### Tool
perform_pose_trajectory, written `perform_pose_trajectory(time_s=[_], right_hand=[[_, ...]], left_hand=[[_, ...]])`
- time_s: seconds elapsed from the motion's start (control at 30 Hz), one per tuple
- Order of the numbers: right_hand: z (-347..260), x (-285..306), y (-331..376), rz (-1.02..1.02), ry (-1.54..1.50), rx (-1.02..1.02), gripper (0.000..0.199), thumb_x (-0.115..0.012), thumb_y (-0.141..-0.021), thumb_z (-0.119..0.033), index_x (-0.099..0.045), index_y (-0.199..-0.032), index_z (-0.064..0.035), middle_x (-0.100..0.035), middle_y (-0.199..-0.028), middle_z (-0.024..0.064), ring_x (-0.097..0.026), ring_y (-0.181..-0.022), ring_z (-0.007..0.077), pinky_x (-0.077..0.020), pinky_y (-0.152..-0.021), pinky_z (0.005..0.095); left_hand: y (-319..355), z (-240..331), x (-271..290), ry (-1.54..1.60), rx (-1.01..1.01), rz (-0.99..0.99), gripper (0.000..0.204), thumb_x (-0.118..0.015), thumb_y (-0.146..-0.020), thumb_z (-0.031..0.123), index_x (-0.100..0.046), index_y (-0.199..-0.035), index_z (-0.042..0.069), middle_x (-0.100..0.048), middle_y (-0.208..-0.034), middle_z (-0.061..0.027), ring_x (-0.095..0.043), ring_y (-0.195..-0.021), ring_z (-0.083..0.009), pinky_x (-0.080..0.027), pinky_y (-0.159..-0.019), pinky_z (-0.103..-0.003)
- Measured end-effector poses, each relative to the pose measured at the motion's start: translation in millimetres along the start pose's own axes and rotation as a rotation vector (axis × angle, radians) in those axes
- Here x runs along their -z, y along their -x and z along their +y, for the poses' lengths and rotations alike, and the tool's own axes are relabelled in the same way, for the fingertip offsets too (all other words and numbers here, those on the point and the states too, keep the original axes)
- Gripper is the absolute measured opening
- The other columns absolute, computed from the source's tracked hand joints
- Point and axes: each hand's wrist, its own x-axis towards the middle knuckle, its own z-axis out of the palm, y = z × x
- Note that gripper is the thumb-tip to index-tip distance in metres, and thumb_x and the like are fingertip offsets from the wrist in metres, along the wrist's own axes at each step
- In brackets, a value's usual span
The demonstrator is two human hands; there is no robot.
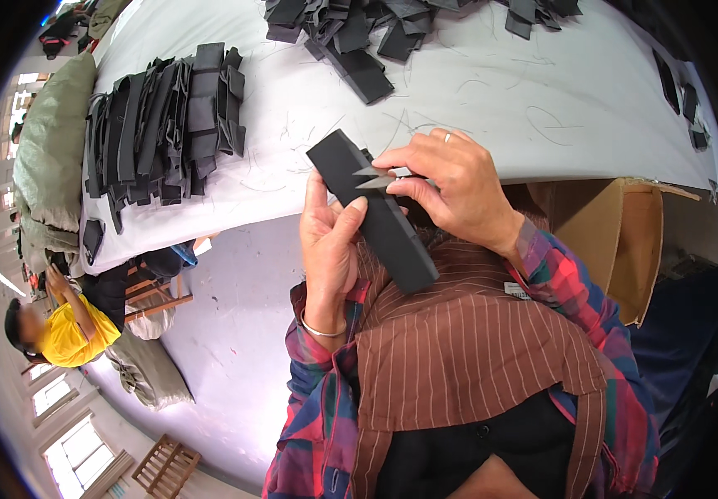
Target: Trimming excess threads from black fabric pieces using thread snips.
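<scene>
My left hand (331,241) grips a long black fabric strip (373,218) near its middle, thumb on top and fingers behind. The strip slants from upper left to lower right over my lap, close to the table's front edge. In my right hand (455,179) is a pair of small metal thread snips (373,177). Their pointed blades stand slightly apart, with the tips over the strip beside my left thumb. Whether the blades touch a thread cannot be made out.
A row of stacked black strips (163,125) lies on the white table (292,141) at left. A loose heap of black pieces (359,33) is at the far side, among scattered thread ends. An open cardboard box (625,241) stands at right. A person in yellow (80,333) is at far left.
</scene>
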Motion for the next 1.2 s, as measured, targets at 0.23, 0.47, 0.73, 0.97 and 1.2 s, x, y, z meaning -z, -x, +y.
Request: perform_pose_trajectory(time_s=[0.23, 0.47, 0.73, 0.97, 1.2], right_hand=[[-4.3, -8.4, -1.3, 0.001, 0.056, 0.060, 0.020, -0.072, -0.075, -0.020, -0.067, -0.094, -0.0151, -0.058, -0.071, 0.0002, -0.052, -0.064, 0.0211, -0.0352, -0.060, 0.0329], [3.1, -1.5, 0.9, 0.002, 0.010, -0.057, 0.013, -0.070, -0.076, -0.014, -0.068, -0.089, -0.0120, -0.062, -0.073, 0.0016, -0.054, -0.065, 0.0212, -0.0400, -0.062, 0.0329], [-4.0, 7.7, -9.2, 0.002, -0.051, -0.184, 0.013, -0.068, -0.079, -0.015, -0.068, -0.091, -0.0095, -0.065, -0.076, 0.0058, -0.058, -0.068, 0.0232, -0.0464, -0.062, 0.0337], [-0.9, 5.0, -5.2, -0.017, -0.143, -0.227, 0.014, -0.066, -0.080, -0.015, -0.068, -0.092, -0.0087, -0.064, -0.074, 0.0064, -0.059, -0.066, 0.0227, -0.0471, -0.062, 0.0337], [-2.4, 12.6, -1.2, -0.093, -0.377, -0.428, 0.011, -0.066, -0.083, -0.010, -0.066, -0.093, -0.0038, -0.063, -0.074, 0.0037, -0.059, -0.068, 0.0115, -0.0463, -0.063, 0.0254]], left_hand=[[1.3, -8.8, 10.2, -0.304, -0.005, -0.021, 0.067, -0.054, -0.088, -0.004, -0.020, -0.146, -0.002, -0.065, -0.096, -0.0090, -0.061, -0.074, -0.0066, -0.046, -0.063, -0.018], [3.1, -7.1, 3.2, -0.123, 0.075, -0.092, 0.054, -0.048, -0.095, 0.002, -0.023, -0.143, 0.001, -0.064, -0.104, -0.0205, -0.069, -0.077, -0.0220, -0.060, -0.066, -0.030], [5.1, -9.2, 6.8, -0.246, 0.064, -0.043, 0.050, -0.044, -0.095, -0.002, -0.030, -0.143, 0.002, -0.067, -0.097, -0.0213, -0.068, -0.069, -0.0209, -0.059, -0.061, -0.030], [5.7, -9.1, 7.7, -0.210, 0.164, -0.054, 0.040, -0.044, -0.094, -0.002, -0.041, -0.135, -0.001, -0.068, -0.096, -0.0213, -0.068, -0.068, -0.0213, -0.059, -0.060, -0.030], [6.4, -15.3, 14.7, -0.129, 0.205, -0.093, 0.036, -0.045, -0.095, -0.001, -0.043, -0.131, -0.001, -0.067, -0.097, -0.0219, -0.068, -0.068, -0.0220, -0.059, -0.060, -0.031]])
